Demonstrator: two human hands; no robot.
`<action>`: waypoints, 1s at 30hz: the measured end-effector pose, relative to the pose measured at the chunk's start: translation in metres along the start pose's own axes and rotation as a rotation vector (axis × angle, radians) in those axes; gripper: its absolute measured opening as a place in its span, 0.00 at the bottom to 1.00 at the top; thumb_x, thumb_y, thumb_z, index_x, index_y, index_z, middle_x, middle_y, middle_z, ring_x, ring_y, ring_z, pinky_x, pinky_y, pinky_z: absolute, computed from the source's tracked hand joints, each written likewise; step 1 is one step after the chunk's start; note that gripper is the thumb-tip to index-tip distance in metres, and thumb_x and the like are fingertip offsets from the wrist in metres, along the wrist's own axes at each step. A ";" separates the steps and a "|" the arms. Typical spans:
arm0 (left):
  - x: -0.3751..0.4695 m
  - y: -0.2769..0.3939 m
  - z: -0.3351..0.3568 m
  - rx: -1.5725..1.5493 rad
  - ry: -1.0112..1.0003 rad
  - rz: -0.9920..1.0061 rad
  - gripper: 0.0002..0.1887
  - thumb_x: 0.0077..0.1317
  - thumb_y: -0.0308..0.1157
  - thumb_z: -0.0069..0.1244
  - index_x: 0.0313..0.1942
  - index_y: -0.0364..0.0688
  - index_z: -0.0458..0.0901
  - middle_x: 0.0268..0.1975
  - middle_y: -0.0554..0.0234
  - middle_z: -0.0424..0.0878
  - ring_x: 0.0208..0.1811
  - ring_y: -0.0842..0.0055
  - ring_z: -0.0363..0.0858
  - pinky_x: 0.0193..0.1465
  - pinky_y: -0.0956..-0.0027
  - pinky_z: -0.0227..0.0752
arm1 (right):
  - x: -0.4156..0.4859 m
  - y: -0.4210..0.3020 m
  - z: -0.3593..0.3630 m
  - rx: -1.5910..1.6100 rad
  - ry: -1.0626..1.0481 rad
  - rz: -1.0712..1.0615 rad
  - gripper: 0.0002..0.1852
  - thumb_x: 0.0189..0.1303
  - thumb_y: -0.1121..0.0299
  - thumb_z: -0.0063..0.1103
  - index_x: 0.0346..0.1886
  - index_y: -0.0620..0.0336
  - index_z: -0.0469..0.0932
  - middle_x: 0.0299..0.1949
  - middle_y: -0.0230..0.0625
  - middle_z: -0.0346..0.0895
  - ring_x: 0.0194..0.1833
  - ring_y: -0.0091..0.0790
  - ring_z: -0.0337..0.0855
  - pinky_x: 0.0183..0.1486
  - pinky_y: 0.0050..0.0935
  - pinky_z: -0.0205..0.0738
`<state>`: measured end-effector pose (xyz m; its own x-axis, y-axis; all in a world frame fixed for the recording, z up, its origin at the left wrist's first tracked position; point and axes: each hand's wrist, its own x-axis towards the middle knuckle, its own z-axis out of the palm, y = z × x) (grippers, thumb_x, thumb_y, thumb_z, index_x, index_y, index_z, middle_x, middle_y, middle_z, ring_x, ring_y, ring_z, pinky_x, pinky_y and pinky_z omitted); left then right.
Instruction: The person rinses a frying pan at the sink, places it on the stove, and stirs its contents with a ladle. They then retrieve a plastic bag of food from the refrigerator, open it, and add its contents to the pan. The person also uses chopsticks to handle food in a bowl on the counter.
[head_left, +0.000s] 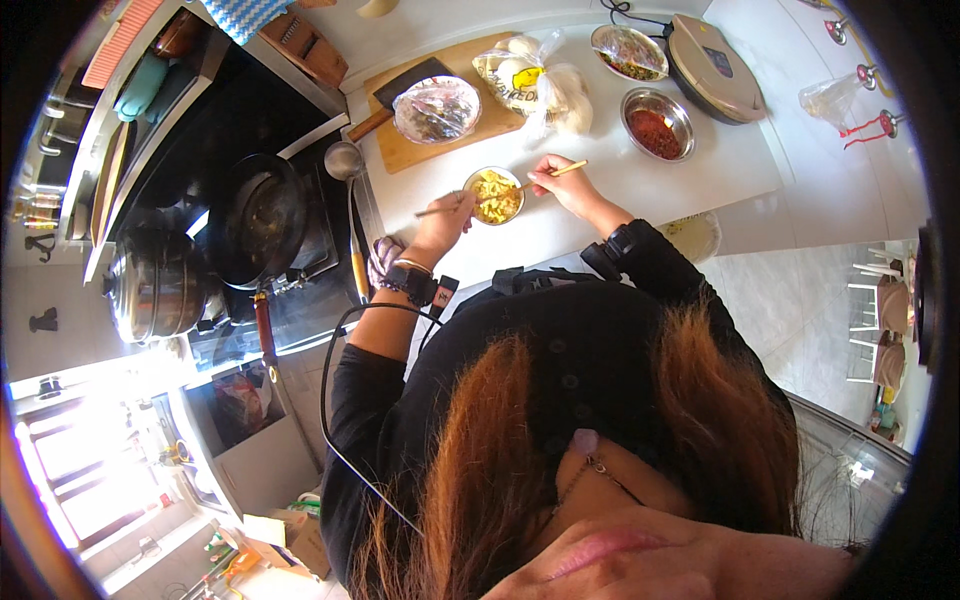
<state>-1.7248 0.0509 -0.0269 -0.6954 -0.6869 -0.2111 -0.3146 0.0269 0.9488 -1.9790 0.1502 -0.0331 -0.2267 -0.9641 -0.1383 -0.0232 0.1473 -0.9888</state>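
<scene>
A small bowl of yellow scrambled egg (496, 196) stands on the white counter in front of me. My left hand (448, 217) is at the bowl's left side, closed on a chopstick (429, 213) whose far end points left. On the bowl's right, my right hand (564, 184) grips another chopstick (570, 168), its lower end reaching over the egg. How the tips lie in the egg is too small to tell. Behind the bowl, a plastic-covered bowl (437, 109) rests on a wooden cutting board (397, 154), beside a cleaver (412, 82).
A plastic bag of round white items (559, 97) lies partly on the board. Farther right are a metal bowl of red seasoning (658, 124), a covered bowl (630, 52) and an electric griddle (716, 67). To the left, a ladle (352, 217) lies near a wok (259, 217) and a lidded pot (154, 285).
</scene>
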 end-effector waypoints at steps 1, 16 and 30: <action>-0.004 -0.005 0.000 0.037 0.000 0.008 0.15 0.72 0.36 0.45 0.39 0.34 0.83 0.24 0.66 0.79 0.24 0.82 0.76 0.28 0.76 0.73 | -0.002 -0.004 -0.004 0.042 -0.033 0.043 0.07 0.68 0.70 0.58 0.35 0.61 0.73 0.30 0.30 0.77 0.31 0.22 0.81 0.36 0.21 0.79; -0.008 0.010 -0.006 0.177 -0.028 -0.033 0.13 0.72 0.37 0.48 0.43 0.34 0.82 0.28 0.68 0.79 0.25 0.84 0.74 0.28 0.78 0.71 | -0.007 -0.013 -0.020 0.158 -0.012 -0.088 0.10 0.73 0.66 0.51 0.38 0.63 0.75 0.33 0.31 0.77 0.32 0.24 0.81 0.36 0.22 0.78; 0.002 0.057 0.027 0.925 0.004 0.685 0.08 0.63 0.32 0.52 0.39 0.39 0.81 0.34 0.49 0.84 0.33 0.59 0.84 0.37 0.59 0.78 | -0.050 -0.098 0.023 -0.644 -0.281 -0.692 0.05 0.62 0.72 0.59 0.38 0.60 0.74 0.36 0.40 0.73 0.37 0.48 0.78 0.38 0.41 0.72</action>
<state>-1.7619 0.0709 0.0203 -0.9020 -0.3249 0.2843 -0.2266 0.9168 0.3287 -1.9433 0.1790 0.0691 0.2749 -0.8879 0.3688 -0.6077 -0.4577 -0.6490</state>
